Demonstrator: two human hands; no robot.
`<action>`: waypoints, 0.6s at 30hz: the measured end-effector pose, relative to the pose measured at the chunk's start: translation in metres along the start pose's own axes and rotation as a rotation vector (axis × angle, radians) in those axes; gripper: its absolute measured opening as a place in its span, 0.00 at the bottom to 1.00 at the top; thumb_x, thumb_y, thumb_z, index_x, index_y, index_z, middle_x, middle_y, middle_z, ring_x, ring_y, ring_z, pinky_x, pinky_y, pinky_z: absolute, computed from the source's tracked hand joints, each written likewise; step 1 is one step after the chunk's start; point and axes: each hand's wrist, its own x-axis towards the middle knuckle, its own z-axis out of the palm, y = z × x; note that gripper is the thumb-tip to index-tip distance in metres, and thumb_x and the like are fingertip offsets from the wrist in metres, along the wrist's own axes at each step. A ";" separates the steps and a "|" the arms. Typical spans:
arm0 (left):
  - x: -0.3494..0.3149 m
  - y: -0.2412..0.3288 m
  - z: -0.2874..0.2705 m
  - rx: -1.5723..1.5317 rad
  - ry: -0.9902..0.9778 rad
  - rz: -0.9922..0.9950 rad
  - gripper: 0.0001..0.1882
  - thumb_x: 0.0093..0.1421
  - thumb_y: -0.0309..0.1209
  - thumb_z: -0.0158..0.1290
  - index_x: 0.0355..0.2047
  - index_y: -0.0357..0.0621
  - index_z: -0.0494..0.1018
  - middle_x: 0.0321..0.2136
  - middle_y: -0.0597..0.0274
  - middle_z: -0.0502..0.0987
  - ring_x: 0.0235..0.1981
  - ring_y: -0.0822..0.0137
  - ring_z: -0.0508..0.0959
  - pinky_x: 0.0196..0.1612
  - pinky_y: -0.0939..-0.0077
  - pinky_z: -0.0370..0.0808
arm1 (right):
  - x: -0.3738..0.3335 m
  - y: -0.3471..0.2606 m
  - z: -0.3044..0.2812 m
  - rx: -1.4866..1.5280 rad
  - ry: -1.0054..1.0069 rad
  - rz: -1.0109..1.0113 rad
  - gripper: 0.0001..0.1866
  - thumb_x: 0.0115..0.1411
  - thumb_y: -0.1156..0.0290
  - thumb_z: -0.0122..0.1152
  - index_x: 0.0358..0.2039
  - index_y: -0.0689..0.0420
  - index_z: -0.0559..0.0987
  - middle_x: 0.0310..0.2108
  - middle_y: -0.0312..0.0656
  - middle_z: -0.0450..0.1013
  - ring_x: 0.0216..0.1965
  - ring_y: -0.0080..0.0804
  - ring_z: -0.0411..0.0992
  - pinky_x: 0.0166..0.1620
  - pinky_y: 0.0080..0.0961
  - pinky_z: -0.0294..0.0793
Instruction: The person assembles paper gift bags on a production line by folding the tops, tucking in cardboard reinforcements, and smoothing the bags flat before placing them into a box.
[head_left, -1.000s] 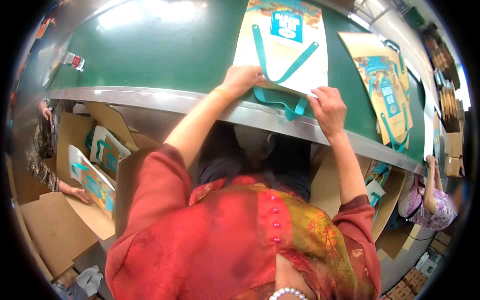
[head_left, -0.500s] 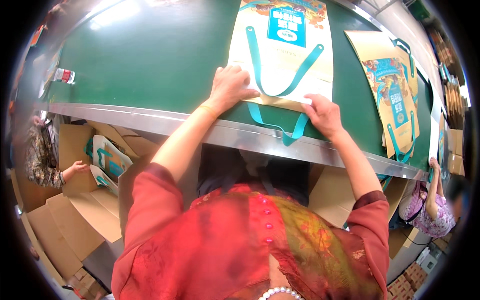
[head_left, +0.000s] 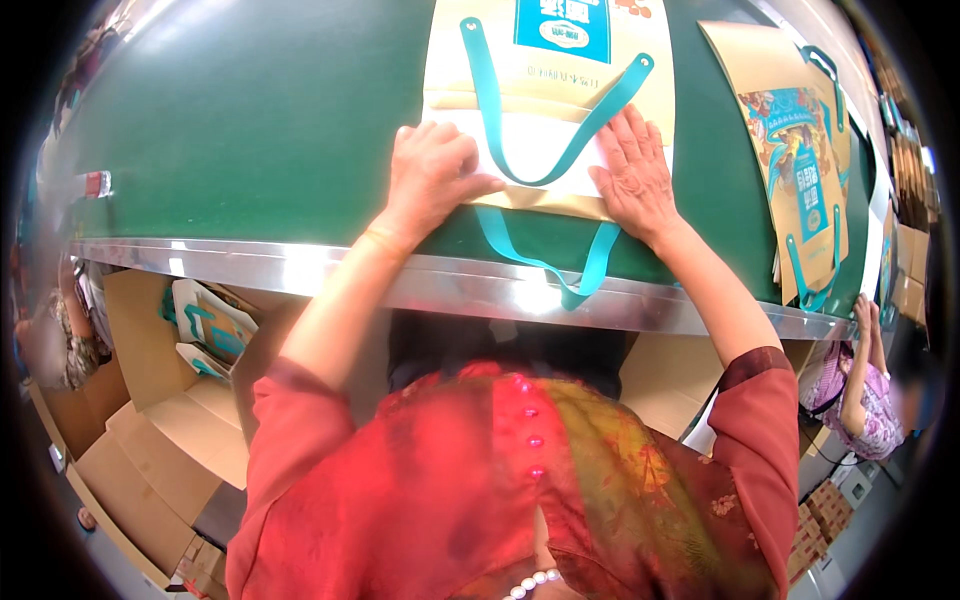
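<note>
A tan paper gift bag (head_left: 560,85) with a blue printed panel lies flat on the green table, its open end toward me. A white folded-over strip shows along that end. One teal ribbon handle (head_left: 484,95) loops over the bag; another teal handle (head_left: 530,258) hangs out past its near edge. My left hand (head_left: 430,178) is closed at the strip's left edge, with curled fingers and the thumb along the fold. Flat on the right side of the strip lies my right hand (head_left: 638,180), fingers stretched out, close to the upper handle.
Similar bags lie in a stack (head_left: 800,170) on the table's right. A metal rail (head_left: 400,282) edges the green table (head_left: 250,130). Below left, an open carton (head_left: 190,400) holds more bags. A small red-labelled bottle (head_left: 97,184) sits far left. Other people stand at both sides.
My right hand has gone from gripping the bag's near edge to lying flat on the white strip. The left hand stays at its edge. The whole view has shifted a little.
</note>
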 end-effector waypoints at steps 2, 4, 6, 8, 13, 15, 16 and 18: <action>0.000 0.009 0.000 0.105 0.020 0.029 0.19 0.38 0.42 0.66 0.17 0.50 0.66 0.20 0.68 0.65 0.27 0.65 0.67 0.35 0.69 0.59 | -0.003 -0.001 0.000 0.018 -0.031 0.008 0.29 0.60 0.60 0.50 0.60 0.57 0.63 0.65 0.48 0.52 0.67 0.49 0.45 0.65 0.51 0.44; 0.004 0.026 0.004 0.316 0.016 0.063 0.16 0.43 0.43 0.62 0.20 0.49 0.68 0.21 0.64 0.67 0.27 0.63 0.69 0.36 0.67 0.61 | -0.002 0.005 0.002 -0.003 -0.041 0.009 0.30 0.59 0.60 0.50 0.61 0.57 0.62 0.65 0.48 0.51 0.67 0.49 0.45 0.65 0.52 0.44; 0.006 0.038 0.027 0.329 0.026 0.056 0.16 0.45 0.43 0.61 0.22 0.48 0.69 0.22 0.61 0.69 0.29 0.61 0.71 0.36 0.64 0.63 | -0.005 0.007 0.005 -0.040 -0.062 0.002 0.30 0.59 0.59 0.50 0.61 0.56 0.62 0.65 0.49 0.50 0.67 0.50 0.46 0.65 0.52 0.45; 0.022 0.052 0.044 0.200 0.003 -0.041 0.14 0.48 0.40 0.59 0.23 0.46 0.69 0.23 0.60 0.70 0.29 0.58 0.72 0.35 0.62 0.64 | -0.001 0.005 0.002 -0.021 -0.087 0.048 0.29 0.59 0.59 0.50 0.60 0.56 0.63 0.63 0.51 0.55 0.65 0.52 0.50 0.63 0.50 0.48; 0.032 0.053 0.075 0.261 0.083 0.051 0.16 0.46 0.42 0.58 0.28 0.46 0.70 0.24 0.63 0.70 0.29 0.64 0.71 0.31 0.69 0.64 | 0.017 -0.015 -0.001 0.079 0.038 0.165 0.22 0.55 0.62 0.56 0.48 0.57 0.68 0.45 0.52 0.64 0.43 0.52 0.61 0.47 0.45 0.60; 0.030 0.051 0.077 0.294 0.027 0.045 0.13 0.47 0.39 0.56 0.30 0.45 0.70 0.24 0.63 0.69 0.29 0.64 0.71 0.31 0.69 0.64 | 0.029 -0.032 0.012 0.055 0.176 0.204 0.17 0.54 0.64 0.57 0.41 0.58 0.69 0.40 0.52 0.64 0.37 0.52 0.62 0.40 0.46 0.61; 0.031 0.050 0.078 0.285 0.078 0.064 0.12 0.48 0.36 0.54 0.32 0.45 0.70 0.24 0.63 0.69 0.29 0.64 0.71 0.32 0.69 0.65 | 0.033 -0.039 0.023 0.011 0.261 0.245 0.14 0.55 0.64 0.56 0.38 0.58 0.71 0.40 0.52 0.64 0.37 0.52 0.62 0.39 0.47 0.60; 0.026 0.049 0.079 0.264 0.160 0.094 0.12 0.49 0.31 0.51 0.35 0.43 0.70 0.24 0.61 0.69 0.28 0.62 0.71 0.32 0.68 0.66 | 0.032 -0.058 0.028 -0.135 0.412 0.256 0.11 0.55 0.65 0.55 0.36 0.57 0.72 0.40 0.52 0.64 0.39 0.53 0.62 0.39 0.48 0.59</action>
